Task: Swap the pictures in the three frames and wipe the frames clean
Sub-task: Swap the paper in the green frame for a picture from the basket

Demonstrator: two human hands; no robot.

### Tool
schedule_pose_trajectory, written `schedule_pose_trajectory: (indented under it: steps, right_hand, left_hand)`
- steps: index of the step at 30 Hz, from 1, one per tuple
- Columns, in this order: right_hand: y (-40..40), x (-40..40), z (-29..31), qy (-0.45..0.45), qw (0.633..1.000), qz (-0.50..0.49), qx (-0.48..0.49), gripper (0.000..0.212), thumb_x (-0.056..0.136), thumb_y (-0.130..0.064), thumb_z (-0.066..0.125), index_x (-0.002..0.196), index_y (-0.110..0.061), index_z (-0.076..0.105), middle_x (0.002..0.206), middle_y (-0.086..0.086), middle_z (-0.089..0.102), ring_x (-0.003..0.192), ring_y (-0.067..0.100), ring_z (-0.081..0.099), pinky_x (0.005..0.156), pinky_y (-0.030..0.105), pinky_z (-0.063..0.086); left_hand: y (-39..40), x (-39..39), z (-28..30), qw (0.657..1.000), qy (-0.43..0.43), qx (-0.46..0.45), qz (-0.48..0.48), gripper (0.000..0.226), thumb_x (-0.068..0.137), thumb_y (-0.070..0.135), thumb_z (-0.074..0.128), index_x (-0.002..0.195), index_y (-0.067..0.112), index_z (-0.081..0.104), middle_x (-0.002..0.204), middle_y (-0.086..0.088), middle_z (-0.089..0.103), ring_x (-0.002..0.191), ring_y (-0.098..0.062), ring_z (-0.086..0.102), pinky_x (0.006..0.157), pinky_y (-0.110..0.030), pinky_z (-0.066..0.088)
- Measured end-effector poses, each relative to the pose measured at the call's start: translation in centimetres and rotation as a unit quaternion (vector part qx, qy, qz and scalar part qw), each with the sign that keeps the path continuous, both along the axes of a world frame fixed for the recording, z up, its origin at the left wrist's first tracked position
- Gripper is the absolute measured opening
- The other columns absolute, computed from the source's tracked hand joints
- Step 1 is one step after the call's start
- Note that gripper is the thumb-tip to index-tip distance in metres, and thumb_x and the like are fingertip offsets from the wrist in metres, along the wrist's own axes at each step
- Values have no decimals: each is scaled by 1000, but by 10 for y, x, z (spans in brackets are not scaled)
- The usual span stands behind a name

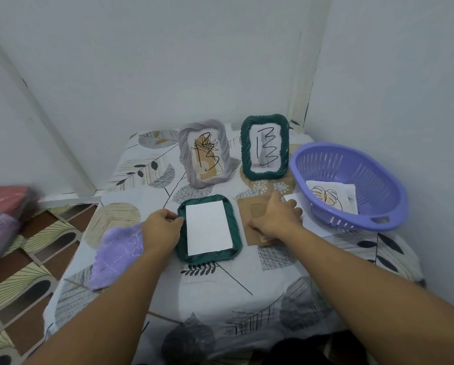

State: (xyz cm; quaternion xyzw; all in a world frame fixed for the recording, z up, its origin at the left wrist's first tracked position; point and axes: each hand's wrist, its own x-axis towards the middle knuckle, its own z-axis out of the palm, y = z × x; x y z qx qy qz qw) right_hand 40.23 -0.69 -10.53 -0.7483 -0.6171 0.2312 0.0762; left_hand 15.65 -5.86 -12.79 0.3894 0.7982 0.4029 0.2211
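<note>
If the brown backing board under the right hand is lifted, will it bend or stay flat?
The brown backing board looks like thin card, so it probably stays mostly flat yet flexes slightly. It seems light, and may slide on the tablecloth when pushed.

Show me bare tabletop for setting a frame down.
Free: near edge below the flat green frame; back-left, left of the grey frame. Crowded: right, around the cardboard backing and purple basket; purple cloth covers left.

Dim, even light (soft shadows); edges bend, left side perhaps motion-blurred.
</note>
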Motion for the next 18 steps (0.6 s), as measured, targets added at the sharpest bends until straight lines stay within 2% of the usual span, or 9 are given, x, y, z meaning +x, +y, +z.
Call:
schedule_pose_trajectory:
  steps: [6,10,13,15,18]
  right_hand:
    - [3,-4,8,41,998,-11,41,97,68,-44,80,143,-18,24,136,13,48,126,38,43,102,48,45]
    - [7,-15,21,107,990,-5,90,90,58,-52,77,128,-19,29,128,13,51,119,36,49,98,51,48]
    - [9,-24,30,162,982,4,97,93,58,-48,83,130,-19,30,125,10,51,116,33,52,96,49,50]
    - [9,-34,32,210,974,11,86,95,60,-43,87,133,-19,31,123,7,53,111,29,55,95,47,52]
    - [4,-51,31,273,958,34,81,99,60,-41,89,137,-21,29,124,5,54,110,26,56,94,47,54]
  left_hand:
    - [0,0,2,1000,-5,-7,0,7,92,15,72,94,8,75,76,-2,70,70,-15,60,56,-22,41]
    - [0,1,5,1000,-23,0,11,11,91,21,72,93,10,73,78,-2,70,75,-19,64,60,-27,44]
    - [2,-1,12,996,-70,29,42,16,90,28,72,96,14,69,78,-4,70,68,-21,65,64,-31,52]
    - [0,0,19,994,-75,58,48,14,92,30,71,97,18,68,77,-1,68,64,-18,62,62,-29,48]
    - [-4,6,30,996,-35,77,-9,13,94,34,69,94,22,72,75,3,67,63,-13,55,57,-28,39]
